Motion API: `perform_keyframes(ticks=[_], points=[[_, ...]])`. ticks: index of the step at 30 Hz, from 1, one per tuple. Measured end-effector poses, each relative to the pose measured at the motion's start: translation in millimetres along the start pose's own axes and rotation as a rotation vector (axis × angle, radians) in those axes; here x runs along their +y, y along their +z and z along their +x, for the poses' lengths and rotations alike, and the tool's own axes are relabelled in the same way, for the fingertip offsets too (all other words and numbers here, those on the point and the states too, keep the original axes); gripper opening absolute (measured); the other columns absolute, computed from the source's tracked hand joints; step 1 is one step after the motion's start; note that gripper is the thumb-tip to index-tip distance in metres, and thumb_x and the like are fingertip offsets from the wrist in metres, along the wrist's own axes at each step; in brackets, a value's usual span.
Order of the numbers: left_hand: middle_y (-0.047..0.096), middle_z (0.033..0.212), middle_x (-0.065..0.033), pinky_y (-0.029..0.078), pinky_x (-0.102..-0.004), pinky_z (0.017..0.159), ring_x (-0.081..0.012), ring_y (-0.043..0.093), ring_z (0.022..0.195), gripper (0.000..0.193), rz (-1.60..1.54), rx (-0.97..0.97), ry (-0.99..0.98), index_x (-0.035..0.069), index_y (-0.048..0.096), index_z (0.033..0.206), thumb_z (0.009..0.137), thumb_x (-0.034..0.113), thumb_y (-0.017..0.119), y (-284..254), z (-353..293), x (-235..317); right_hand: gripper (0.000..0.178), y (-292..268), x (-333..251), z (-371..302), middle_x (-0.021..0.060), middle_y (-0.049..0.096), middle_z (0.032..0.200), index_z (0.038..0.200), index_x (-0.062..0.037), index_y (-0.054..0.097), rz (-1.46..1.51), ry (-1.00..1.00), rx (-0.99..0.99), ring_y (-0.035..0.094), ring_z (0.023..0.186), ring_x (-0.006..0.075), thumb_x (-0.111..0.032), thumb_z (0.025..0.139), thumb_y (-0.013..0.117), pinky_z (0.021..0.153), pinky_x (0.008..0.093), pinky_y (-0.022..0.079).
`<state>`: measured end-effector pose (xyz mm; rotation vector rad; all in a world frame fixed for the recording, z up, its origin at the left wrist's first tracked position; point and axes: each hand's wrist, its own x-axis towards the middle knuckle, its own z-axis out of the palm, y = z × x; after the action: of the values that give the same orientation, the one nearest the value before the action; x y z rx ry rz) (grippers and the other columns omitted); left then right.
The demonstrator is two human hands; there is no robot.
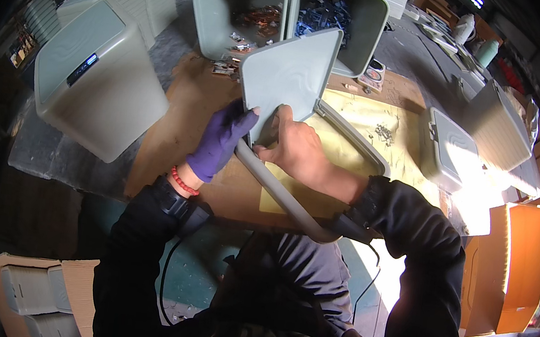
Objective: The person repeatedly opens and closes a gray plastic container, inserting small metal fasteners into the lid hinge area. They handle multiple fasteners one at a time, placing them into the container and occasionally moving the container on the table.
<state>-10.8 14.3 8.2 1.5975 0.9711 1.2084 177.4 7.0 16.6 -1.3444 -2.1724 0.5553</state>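
Note:
In the middle of the workbench, a grey-green bin lid stands with its flap [295,68] raised from its rectangular rim frame [283,198]. My left hand [218,137], in a purple glove, closes round the flap's left edge close to the hinge corner, its thumb over the inner face. My right hand [300,147] is bare and bent at the same corner, thumb and fingers closing on the joint between flap and frame. Whatever small part may sit under those fingers is hidden. Small metal pieces [384,135] lie on yellow paper [349,114] to the right.
Two open bins [198,10] at the back hold copper-coloured and dark blue small parts. A closed bin [108,100] leans at left, before stacked bins. Another lid [442,148] lies at right beside a bin [505,122]. Orange cartons [525,264] stand lower right; an open carton [81,280] lower left.

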Motion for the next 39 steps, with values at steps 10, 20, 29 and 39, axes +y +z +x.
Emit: perform_keyframes(ticks=[10,20,29,39], points=[[0.071,0.106,-0.0177,0.051,-0.0345,0.082,-0.0235,0.069,0.097,0.028,0.416,-0.123,0.394,-0.004,0.065,0.118,0.097,0.013,0.070,3.9,4.3,-20.6,0.031,-77.5,44.2,-7.6,0.0231,0.071,0.086,0.097,0.0006,0.067,-0.194,0.002,0.063,0.071,0.086,0.0415,-0.027,0.083,0.075,0.078,0.0473,0.056],[0.073,0.091,-0.0136,0.050,-0.0311,0.073,-0.0145,0.066,0.080,0.021,0.335,-0.050,0.268,-0.005,0.069,0.109,0.101,0.015,0.066,-5.2,3.7,-18.4,0.025,-122.0,166.0,-43.1,0.0159,0.074,0.087,0.092,0.0032,0.072,-0.234,0.218,0.077,0.073,0.077,0.0277,-0.015,0.078,0.081,0.073,0.0372,0.057],[0.069,0.082,-0.0155,0.049,-0.0328,0.067,-0.0197,0.064,0.071,0.022,0.366,-0.021,0.254,-0.004,0.069,0.103,0.101,0.018,0.066,-2.1,3.7,-16.7,0.012,-121.8,119.4,-11.3,0.0187,0.069,0.079,0.095,-0.0029,0.065,-0.421,-0.042,0.020,0.069,0.082,0.0395,-0.011,0.086,0.065,0.077,0.0464,0.055],[0.073,0.097,-0.0196,0.053,-0.0355,0.077,-0.0298,0.071,0.086,0.027,0.312,-0.033,0.246,-0.004,0.067,0.113,0.102,0.020,0.064,-1.8,2.2,-14.8,0.023,-114.2,99.7,15.9,0.0128,0.069,0.091,0.110,-0.0056,0.067,-0.699,-0.661,-0.086,0.068,0.082,0.0313,-0.012,0.089,0.061,0.070,0.0372,0.055]])
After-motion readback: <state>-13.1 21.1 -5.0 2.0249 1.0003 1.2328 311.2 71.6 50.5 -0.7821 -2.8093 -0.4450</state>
